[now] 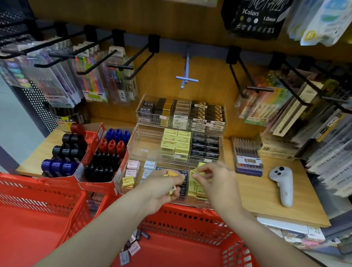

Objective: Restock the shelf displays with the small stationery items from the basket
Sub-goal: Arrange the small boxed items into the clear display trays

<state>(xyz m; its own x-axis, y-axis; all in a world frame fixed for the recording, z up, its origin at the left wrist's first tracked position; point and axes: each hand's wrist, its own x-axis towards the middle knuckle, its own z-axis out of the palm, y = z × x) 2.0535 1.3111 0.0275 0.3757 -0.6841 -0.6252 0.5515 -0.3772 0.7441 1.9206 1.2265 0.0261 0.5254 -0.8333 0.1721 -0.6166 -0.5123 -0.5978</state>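
Both hands work over the clear display tray (122,184): the left hand (162,188) grips several small yellow erasers (172,173), the right hand (216,179) pinches one above the yellow row just beneath it. Next, I'd say, it needs seating squarely. The red basket (183,219) sits below both wrists.

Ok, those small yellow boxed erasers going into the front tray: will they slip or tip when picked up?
The yellow boxed erasers look small, flat-sided and probably light, so unlikely to roll. The left hand holds several at once, so one might slip out.
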